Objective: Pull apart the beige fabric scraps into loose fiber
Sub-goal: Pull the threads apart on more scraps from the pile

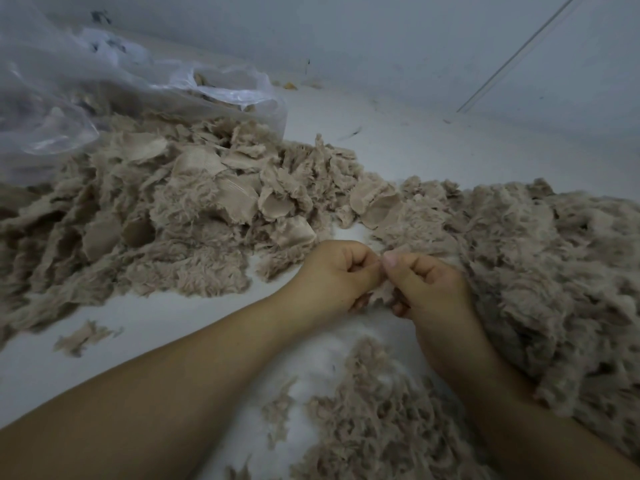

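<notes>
Left hand: my left hand [337, 275] sits just past centre toward 6 o'clock, fingers curled in and thumb pressed forward, pinching one edge of a small beige fuzzy fabric scrap [381, 292].
Right hand: my right hand [427, 284] is right beside it, thumb tips nearly touching, fingers curled, thumb and forefinger nipping the other edge of the same scrap.
Held scrap: it hangs between both hands, its frayed lower edge showing below the thumbs; I cannot tell how far it has parted.
Unpicked pile: a broad heap of beige fabric scraps [194, 202], flat woven backs mixed with fuzzy faces, spreads from 9 o'clock to about 12 o'clock of the hands, its near edge close to my left hand.
Loose fibre, right: a thick bank of beige fluffy pulled fibre [540, 271] fills the 3 o'clock side, touching my right hand and wrist.
Loose fibre, near: a smaller drift of wispy beige fibre [374, 417] lies at 6 o'clock between my forearms.
Stray bit: one small beige tuft [81, 337] lies alone at 8 o'clock.
Bag: a crumpled clear plastic bag [104, 84] sits at 10 o'clock, behind the scrap heap, with more scraps dimly visible inside.
Surface: a pale white floor [398, 140] runs under everything, meeting a pale wall [346, 29] at 12 o'clock.
</notes>
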`<action>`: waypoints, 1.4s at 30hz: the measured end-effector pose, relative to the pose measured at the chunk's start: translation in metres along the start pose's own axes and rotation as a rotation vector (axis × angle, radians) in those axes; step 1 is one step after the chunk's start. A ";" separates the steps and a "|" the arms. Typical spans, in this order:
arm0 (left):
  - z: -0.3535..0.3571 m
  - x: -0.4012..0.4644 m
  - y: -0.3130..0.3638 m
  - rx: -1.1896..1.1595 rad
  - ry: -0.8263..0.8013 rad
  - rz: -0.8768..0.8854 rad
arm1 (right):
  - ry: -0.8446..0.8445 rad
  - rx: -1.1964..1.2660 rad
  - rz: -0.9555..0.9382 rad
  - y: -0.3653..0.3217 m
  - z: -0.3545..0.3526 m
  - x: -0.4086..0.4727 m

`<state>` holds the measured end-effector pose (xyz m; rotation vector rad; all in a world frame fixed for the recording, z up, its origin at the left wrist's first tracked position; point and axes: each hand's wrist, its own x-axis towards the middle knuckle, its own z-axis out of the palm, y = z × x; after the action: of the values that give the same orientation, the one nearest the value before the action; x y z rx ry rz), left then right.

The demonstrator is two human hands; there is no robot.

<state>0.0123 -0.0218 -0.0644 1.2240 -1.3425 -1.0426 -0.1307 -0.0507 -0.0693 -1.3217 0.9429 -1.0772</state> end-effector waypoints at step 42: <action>-0.004 0.005 -0.010 -0.190 0.242 0.114 | 0.161 -0.013 0.070 0.009 -0.005 0.006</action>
<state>0.0174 -0.0275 -0.0734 1.0813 -1.0877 -0.8886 -0.1334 -0.0584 -0.0782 -1.2167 1.1091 -1.1381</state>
